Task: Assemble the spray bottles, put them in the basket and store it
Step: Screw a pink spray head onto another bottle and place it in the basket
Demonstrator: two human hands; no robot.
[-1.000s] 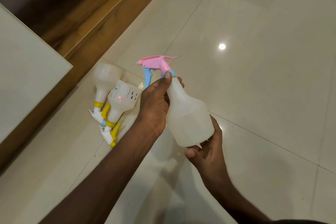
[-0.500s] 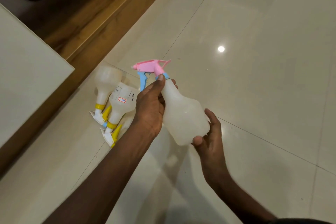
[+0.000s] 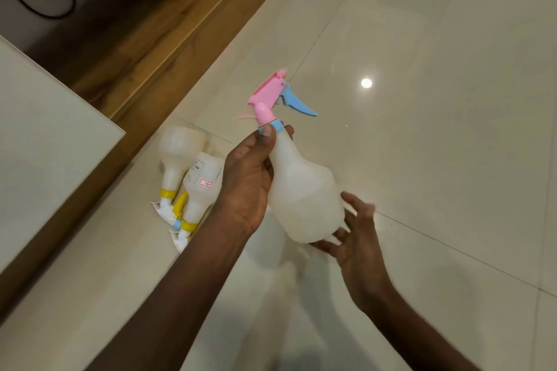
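My left hand (image 3: 245, 187) was wrapped around the neck of the translucent white spray bottle (image 3: 303, 199), thumb and forefinger pinching the blue collar (image 3: 275, 126) just under the pink spray head (image 3: 266, 96). The blue trigger (image 3: 297, 104) pointed away to the right of that hand. I had the bottle held up off the floor, tilted, its base lower and toward my right side.

My right hand (image 3: 352, 235) sat under the base of the bottle with its fingers (image 3: 357, 205) spread and loose; the fingertips looked close to or just touching the bottom edge, though motion blur kept me from telling whether they gripped it.

Beyond and to the left of my left hand, two more spray bottles lay on the glossy tile floor (image 3: 437, 159). The farther bottle (image 3: 177, 156) and the labelled bottle (image 3: 202, 187) lay side by side and touching, bases away from me, yellow collars and white nozzles toward me. My left wrist hid part of the labelled one.

Farther left of them ran a wooden ledge (image 3: 168, 39) and a pale tabletop (image 3: 45, 141).
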